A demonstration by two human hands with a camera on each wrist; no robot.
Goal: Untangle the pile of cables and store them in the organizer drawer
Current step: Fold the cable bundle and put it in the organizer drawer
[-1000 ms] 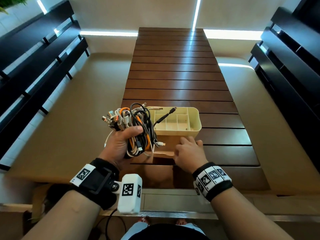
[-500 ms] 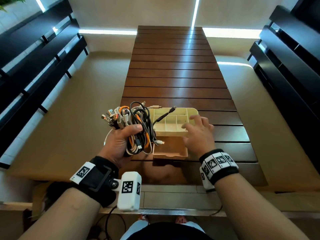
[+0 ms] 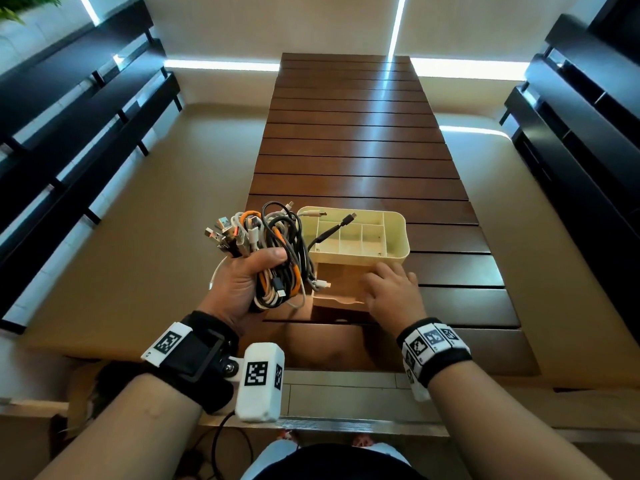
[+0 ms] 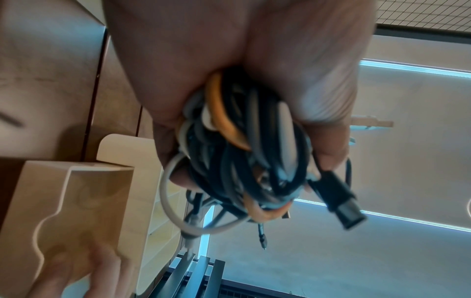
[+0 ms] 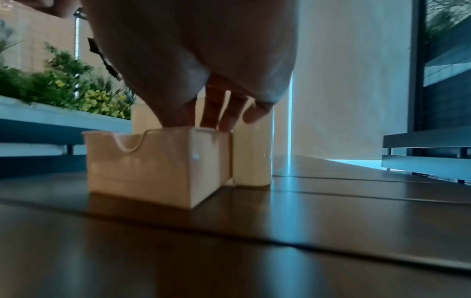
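The table (image 3: 346, 133), dark brown and slatted, ran away from the person, with black shelving (image 3: 69, 116) along both sides. Near its front edge stood the organizer (image 3: 398, 233), a cream box with open compartments on top, all but one of them bare; a black plug (image 3: 348, 218) on a stray lead hung over the rear compartments. The drawer (image 3: 337, 289) was pulled out toward the person from the organizer's front, its front wall cut with a curved notch, and its visible floor held no cables. The left hand (image 3: 242, 285) was raised just left of the organizer, fingers and thumb curled tightly round the cables (image 3: 273, 247), a tangled bundle of black, grey, white and orange leads. Their plugs fanned out above the fist, and looped ends hung below it beside the drawer. The left wrist view showed a black plug (image 4: 341, 201) jutting from the bundle under the fingertips. The right hand (image 3: 393, 292) lay palm down over the drawer's right side, fingers fairly straight, tips on the drawer's top edge where it met the organizer (image 5: 251, 149), grasping nothing. Both wrists wore bands with printed markers (image 3: 431, 339).
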